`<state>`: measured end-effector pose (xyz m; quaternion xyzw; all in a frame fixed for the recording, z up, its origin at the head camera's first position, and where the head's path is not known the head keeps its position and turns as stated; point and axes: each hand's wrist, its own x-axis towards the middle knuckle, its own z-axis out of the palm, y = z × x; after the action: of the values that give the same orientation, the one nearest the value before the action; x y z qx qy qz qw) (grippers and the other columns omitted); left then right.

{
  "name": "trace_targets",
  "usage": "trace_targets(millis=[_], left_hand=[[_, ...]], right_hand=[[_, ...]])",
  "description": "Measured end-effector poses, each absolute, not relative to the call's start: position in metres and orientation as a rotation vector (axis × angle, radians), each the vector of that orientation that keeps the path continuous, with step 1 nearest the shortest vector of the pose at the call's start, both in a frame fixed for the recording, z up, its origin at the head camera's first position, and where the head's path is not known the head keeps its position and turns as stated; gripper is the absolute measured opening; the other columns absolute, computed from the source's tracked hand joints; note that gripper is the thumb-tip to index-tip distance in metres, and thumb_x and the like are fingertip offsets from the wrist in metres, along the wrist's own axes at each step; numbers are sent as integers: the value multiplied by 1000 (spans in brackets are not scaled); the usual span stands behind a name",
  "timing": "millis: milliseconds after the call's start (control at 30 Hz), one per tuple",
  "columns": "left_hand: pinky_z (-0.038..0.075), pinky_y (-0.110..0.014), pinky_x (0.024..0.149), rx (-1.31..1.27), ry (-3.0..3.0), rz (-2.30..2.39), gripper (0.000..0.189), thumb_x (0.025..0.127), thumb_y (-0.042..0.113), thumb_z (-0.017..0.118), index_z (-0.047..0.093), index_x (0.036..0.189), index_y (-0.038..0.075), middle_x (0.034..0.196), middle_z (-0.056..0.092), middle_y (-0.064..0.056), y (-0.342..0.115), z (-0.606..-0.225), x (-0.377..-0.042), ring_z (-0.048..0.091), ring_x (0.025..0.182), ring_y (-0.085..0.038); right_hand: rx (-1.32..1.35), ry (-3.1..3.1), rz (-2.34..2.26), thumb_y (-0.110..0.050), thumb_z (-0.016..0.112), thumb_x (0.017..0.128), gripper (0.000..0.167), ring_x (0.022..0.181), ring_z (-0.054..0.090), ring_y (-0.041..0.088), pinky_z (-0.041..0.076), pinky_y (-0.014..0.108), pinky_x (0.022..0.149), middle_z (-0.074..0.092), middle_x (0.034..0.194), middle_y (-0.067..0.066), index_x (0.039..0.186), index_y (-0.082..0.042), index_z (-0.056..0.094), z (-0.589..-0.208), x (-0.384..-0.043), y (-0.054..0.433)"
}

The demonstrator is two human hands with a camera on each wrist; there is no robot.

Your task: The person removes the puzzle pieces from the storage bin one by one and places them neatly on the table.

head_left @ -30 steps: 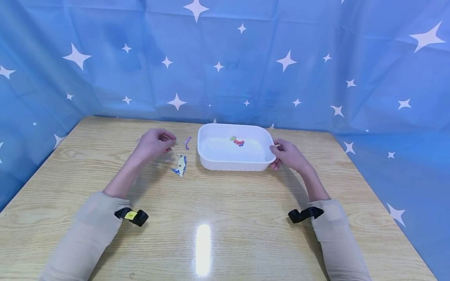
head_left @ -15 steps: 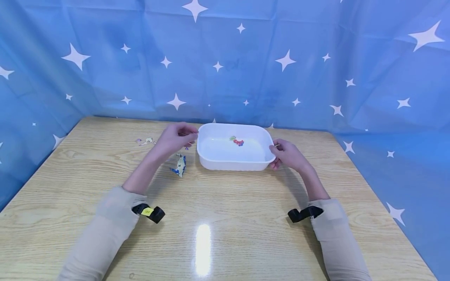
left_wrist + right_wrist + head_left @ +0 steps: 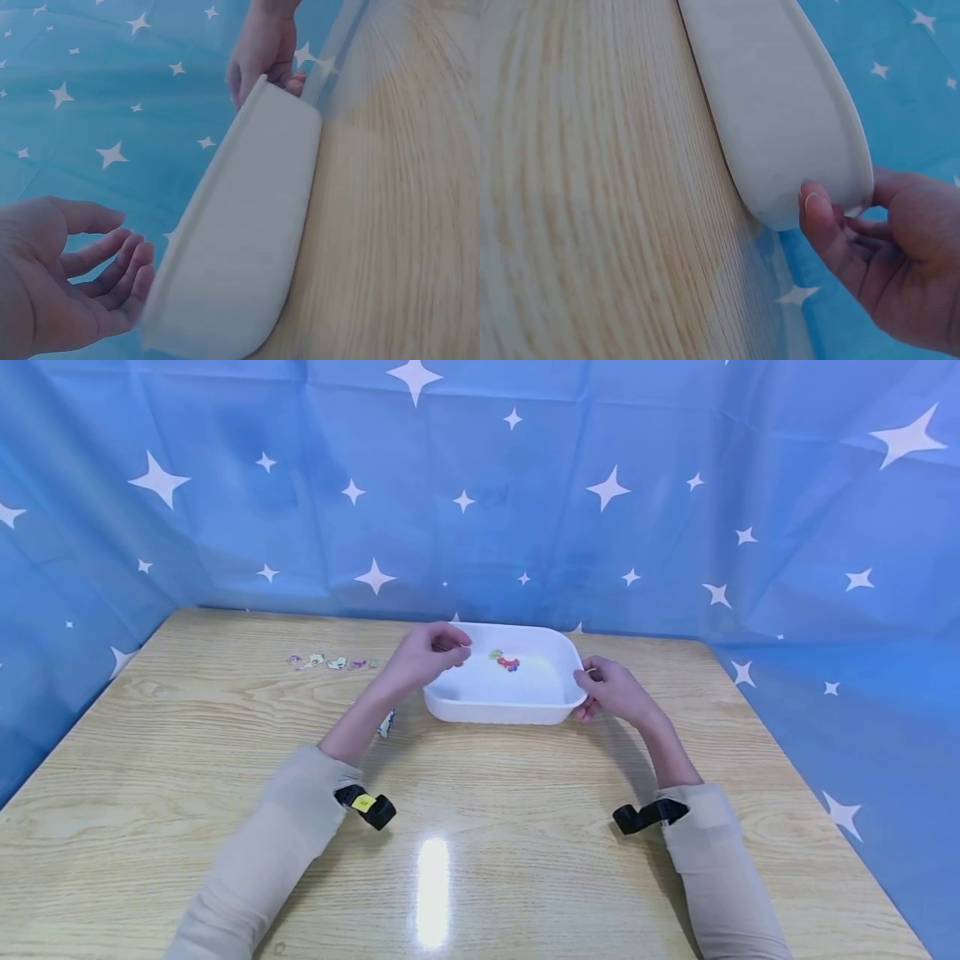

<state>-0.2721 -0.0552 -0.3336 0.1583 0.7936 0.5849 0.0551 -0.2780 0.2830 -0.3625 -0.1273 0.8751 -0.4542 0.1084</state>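
Note:
A white plastic tub (image 3: 495, 713) stands on the table's far half. Inside lies a small colourful cutout (image 3: 508, 663), red with green and blue. My left hand (image 3: 427, 653) hangs over the tub's left end, fingers loosely bent; in the left wrist view, the left hand (image 3: 67, 277) shows nothing plainly held between its fingertips. At the tub's right end, my right hand (image 3: 615, 689) grips the rim. The right wrist view shows the right hand (image 3: 900, 255) with a fingertip pressed on the outer wall. My left forearm partly hides a blue-and-white cutout (image 3: 386, 724).
Several small cutouts (image 3: 337, 662) lie in a row on the wooden table (image 3: 525, 827), left of the tub. A blue curtain (image 3: 480, 527) with white stars hangs along the back and both sides. Each wrist wears a black strap (image 3: 365, 802).
My left hand has moved right, from beside the row of cutouts to over the tub's left end, uncovering the row. My right hand and the tub have stayed in place.

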Motion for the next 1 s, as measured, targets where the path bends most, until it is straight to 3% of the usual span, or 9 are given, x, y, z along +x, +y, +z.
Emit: trace_targets(millis=[167,267,700,1000], left_hand=[[51,-34,82,481,2459,1700,29,98,14,65,67,123,0,105,67,-13,-38,-340,-280,63,99,-29],[51,-32,81,477,2459,1681,31,98,13,65,66,125,-1,108,67,-14,-28,-344,-285,62,100,-26],[51,-34,90,414,2483,1540,26,96,9,66,67,121,1,115,66,-13,10,-360,-312,59,106,-25],[48,-40,101,468,2423,1389,43,96,6,65,58,138,0,139,58,-16,18,-362,-321,54,123,-30]], right_hand=[[-371,2570,-1336,-19,45,108,38,62,69,23,61,41,62,66,84,24,126,14,46,-362,-279,283],[-367,2567,-1336,-19,46,108,38,63,69,23,61,41,63,66,84,24,127,14,46,-362,-279,284],[-365,2565,-1343,-19,46,108,37,63,69,25,61,44,64,65,86,22,128,12,45,-363,-278,284],[-364,2566,-1342,-19,46,108,41,64,69,25,61,45,64,65,88,25,132,14,43,-365,-279,284]])
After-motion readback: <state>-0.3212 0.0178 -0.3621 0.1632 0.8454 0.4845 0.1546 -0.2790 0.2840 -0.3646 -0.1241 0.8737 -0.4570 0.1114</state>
